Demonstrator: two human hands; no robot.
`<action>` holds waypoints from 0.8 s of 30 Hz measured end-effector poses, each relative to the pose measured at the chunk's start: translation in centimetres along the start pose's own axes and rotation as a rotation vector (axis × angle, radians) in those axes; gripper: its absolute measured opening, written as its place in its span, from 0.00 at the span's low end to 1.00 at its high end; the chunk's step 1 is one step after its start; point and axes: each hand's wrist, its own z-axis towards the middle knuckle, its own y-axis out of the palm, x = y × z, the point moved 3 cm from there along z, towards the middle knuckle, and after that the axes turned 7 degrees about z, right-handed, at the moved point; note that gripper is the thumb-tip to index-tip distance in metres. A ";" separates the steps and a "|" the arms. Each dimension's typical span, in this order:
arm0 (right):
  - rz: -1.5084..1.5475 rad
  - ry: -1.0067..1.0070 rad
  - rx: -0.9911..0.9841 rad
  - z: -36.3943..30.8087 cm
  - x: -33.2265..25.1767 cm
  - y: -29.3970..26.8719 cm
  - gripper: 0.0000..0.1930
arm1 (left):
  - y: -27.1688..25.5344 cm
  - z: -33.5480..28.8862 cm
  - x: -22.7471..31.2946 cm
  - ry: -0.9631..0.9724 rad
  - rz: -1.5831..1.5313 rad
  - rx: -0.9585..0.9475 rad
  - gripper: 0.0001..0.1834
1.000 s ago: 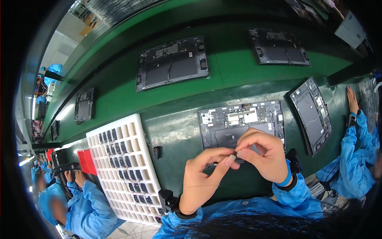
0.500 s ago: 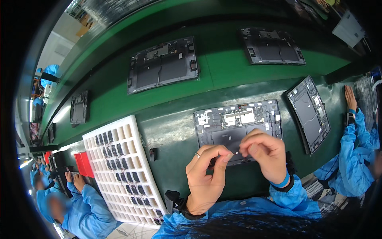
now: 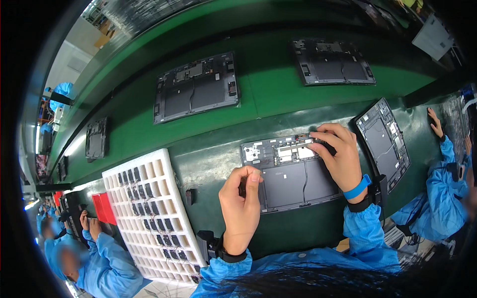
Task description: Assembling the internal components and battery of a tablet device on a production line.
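An open dark grey device chassis point(image 3: 293, 181) lies on the green bench in front of me, its inner boards showing. My right hand point(image 3: 340, 156) rests on its upper right part, fingertips pressing a small dark part onto the board strip. My left hand point(image 3: 241, 206) hovers at the chassis's left edge, fingers curled together; whether it pinches something small I cannot tell. Both wrists carry dark straps, and the right one also wears a blue band point(image 3: 357, 187).
A white grid tray point(image 3: 149, 213) with several small dark parts stands at my left. Two more chassis point(image 3: 196, 94) point(image 3: 332, 63) lie on the green conveyor behind, another point(image 3: 383, 144) at my right. Co-workers in blue sit at left point(image 3: 94, 253) and right point(image 3: 439, 193).
My hands were together over the chassis holding a small part. They have separated: the right went up to the board strip, the left dropped to the chassis's left edge.
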 end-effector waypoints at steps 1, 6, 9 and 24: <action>0.002 -0.004 0.021 0.0 0.3 0.1 0.12 | 0.0 0.2 -0.3 -0.007 0.015 0.005 0.11; -0.008 -0.016 0.023 0.2 1.2 0.5 0.11 | 0.4 0.8 -0.9 0.070 0.089 0.053 0.12; -0.010 -0.031 0.009 0.3 0.8 0.4 0.11 | 0.4 0.9 -0.7 0.075 0.127 0.066 0.11; -0.033 -0.155 -0.097 1.1 0.8 0.2 0.08 | 1.3 3.4 0.6 0.240 0.387 0.072 0.06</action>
